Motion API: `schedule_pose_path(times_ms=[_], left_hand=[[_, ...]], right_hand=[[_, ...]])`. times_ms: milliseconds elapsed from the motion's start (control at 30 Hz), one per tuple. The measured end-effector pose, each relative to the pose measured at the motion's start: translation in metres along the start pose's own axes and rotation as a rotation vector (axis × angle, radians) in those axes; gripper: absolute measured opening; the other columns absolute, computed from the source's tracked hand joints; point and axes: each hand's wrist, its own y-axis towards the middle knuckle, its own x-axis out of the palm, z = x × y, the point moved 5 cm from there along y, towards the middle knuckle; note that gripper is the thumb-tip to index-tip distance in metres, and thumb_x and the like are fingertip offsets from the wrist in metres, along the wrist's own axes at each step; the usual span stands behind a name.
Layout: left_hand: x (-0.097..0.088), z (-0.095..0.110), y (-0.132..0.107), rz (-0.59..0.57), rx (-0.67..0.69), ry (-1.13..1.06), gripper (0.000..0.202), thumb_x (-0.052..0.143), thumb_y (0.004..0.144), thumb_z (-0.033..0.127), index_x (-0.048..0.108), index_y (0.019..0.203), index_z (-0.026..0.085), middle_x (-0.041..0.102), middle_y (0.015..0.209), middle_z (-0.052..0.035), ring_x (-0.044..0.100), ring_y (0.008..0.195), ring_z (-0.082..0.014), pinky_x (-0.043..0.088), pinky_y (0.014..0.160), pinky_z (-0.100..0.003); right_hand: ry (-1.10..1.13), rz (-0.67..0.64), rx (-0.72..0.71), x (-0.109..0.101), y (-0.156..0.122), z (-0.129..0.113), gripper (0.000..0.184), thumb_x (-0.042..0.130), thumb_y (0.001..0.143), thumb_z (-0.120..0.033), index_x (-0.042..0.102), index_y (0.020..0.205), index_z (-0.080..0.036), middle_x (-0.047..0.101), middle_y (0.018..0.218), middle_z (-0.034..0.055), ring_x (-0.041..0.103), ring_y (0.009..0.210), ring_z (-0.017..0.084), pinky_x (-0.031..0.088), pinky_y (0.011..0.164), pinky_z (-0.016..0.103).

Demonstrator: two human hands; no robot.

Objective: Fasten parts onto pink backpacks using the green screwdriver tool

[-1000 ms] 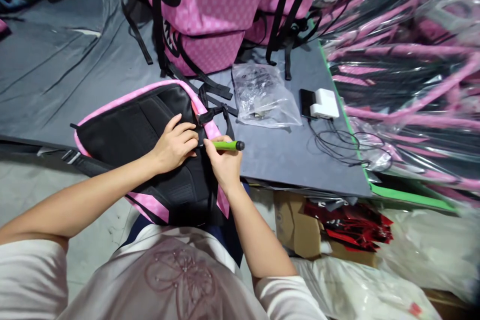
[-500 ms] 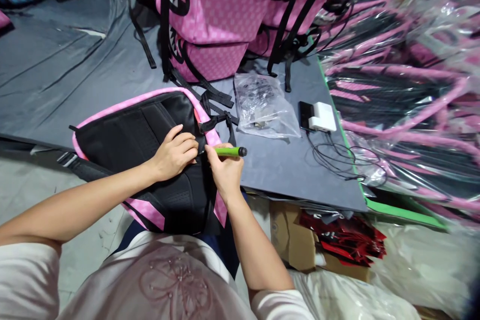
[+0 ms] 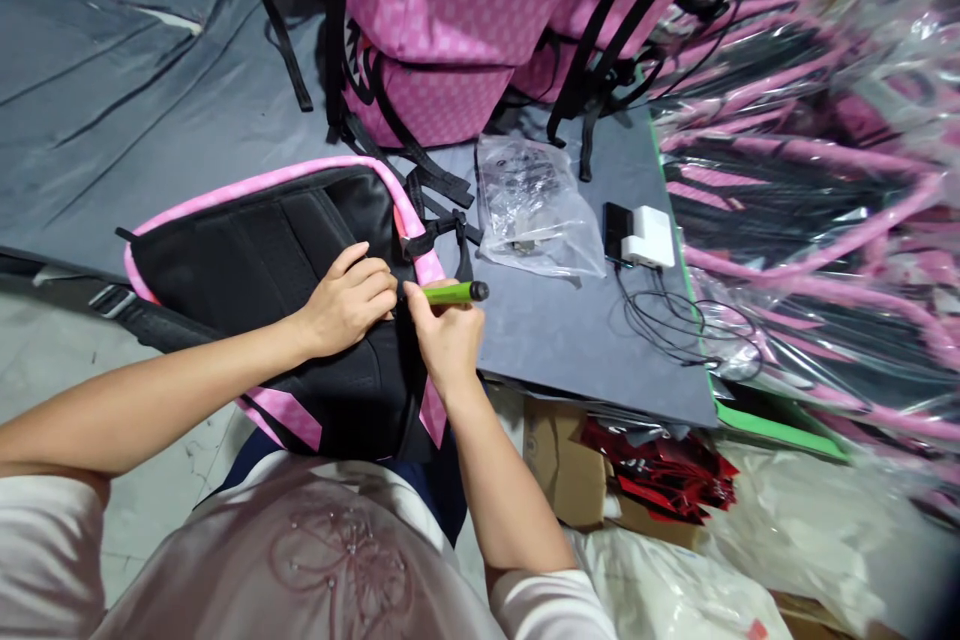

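Note:
A black backpack point(image 3: 225, 255) with pink edging lies back panel up, partly on the table and partly over my lap. My left hand point(image 3: 351, 300) is closed on its black fabric, fingers bent together near the side edge; what the fingertips pinch is hidden. My right hand point(image 3: 448, 335) grips a green pen-shaped tool point(image 3: 448, 293) with a black end, its other end pointing at the spot beside my left fingertips. The tool's working tip is too small to make out. Black straps with a buckle point(image 3: 420, 242) lie at the backpack's upper right side.
Pink checked backpacks point(image 3: 450, 20) stand at the table's back. A clear plastic bag point(image 3: 536, 210), a phone point(image 3: 616, 232) and a white charger point(image 3: 649, 237) with black cables point(image 3: 660, 320) lie to the right. Wrapped pink-and-black backpacks point(image 3: 795, 200) are piled beyond the table point(image 3: 592, 340) edge.
The view has shifted slightly. Both hands stay at the same spot on the backpack, and the green tool has turned a little, still in my right hand.

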Motion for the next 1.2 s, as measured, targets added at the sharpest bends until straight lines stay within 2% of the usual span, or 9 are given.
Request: schedule_pose_path(times_ms=[467, 800, 1000, 1067, 1200], left_hand=[[0.0039, -0.0016, -0.0043, -0.013, -0.009, -0.015, 0.019, 0.053, 0.099, 0.027, 0.065, 0.086, 0.019, 0.073, 0.093, -0.0007, 0.063, 0.102, -0.0174, 0.04, 0.114, -0.044], [0.0032, -0.0024, -0.0017, -0.022, -0.02, -0.03, 0.019, 0.053, 0.098, 0.026, 0.065, 0.086, 0.019, 0.072, 0.092, -0.0019, 0.063, 0.1, -0.0184, 0.042, 0.112, -0.045], [0.0087, -0.0045, -0.0035, -0.097, -0.062, -0.088, 0.019, 0.052, 0.098, 0.026, 0.066, 0.087, 0.021, 0.073, 0.095, -0.0021, 0.063, 0.103, -0.0191, 0.041, 0.113, -0.047], [0.008, -0.0046, -0.0034, -0.083, -0.053, -0.076, 0.017, 0.053, 0.097, 0.027, 0.065, 0.087, 0.021, 0.073, 0.095, -0.0023, 0.062, 0.103, -0.0195, 0.04, 0.113, -0.047], [0.0056, -0.005, -0.0015, -0.06, -0.033, -0.048, 0.015, 0.056, 0.096, 0.027, 0.064, 0.086, 0.019, 0.073, 0.094, -0.0022, 0.062, 0.103, -0.0203, 0.038, 0.114, -0.046]], right_hand=[[0.12, 0.016, 0.056, 0.0008, -0.0008, 0.0059, 0.042, 0.057, 0.091, -0.057, 0.065, 0.077, -0.019, 0.071, 0.066, 0.0048, 0.07, 0.061, 0.021, 0.052, 0.064, 0.03], [0.102, -0.011, 0.068, 0.0022, 0.0004, 0.005, 0.04, 0.059, 0.091, -0.056, 0.067, 0.079, -0.02, 0.073, 0.067, 0.0044, 0.07, 0.062, 0.022, 0.052, 0.063, 0.03], [0.083, -0.015, 0.084, 0.0014, 0.0024, 0.0054, 0.036, 0.06, 0.091, -0.053, 0.067, 0.079, -0.02, 0.074, 0.068, 0.0046, 0.072, 0.064, 0.021, 0.052, 0.065, 0.029], [0.079, -0.051, 0.075, 0.0024, 0.0027, 0.0051, 0.034, 0.062, 0.09, -0.051, 0.068, 0.079, -0.02, 0.074, 0.069, 0.0044, 0.072, 0.064, 0.021, 0.051, 0.065, 0.029], [0.037, -0.039, 0.075, 0.0004, 0.0018, 0.0036, 0.029, 0.064, 0.09, -0.045, 0.068, 0.08, -0.019, 0.075, 0.071, 0.0048, 0.073, 0.066, 0.021, 0.05, 0.065, 0.028]])
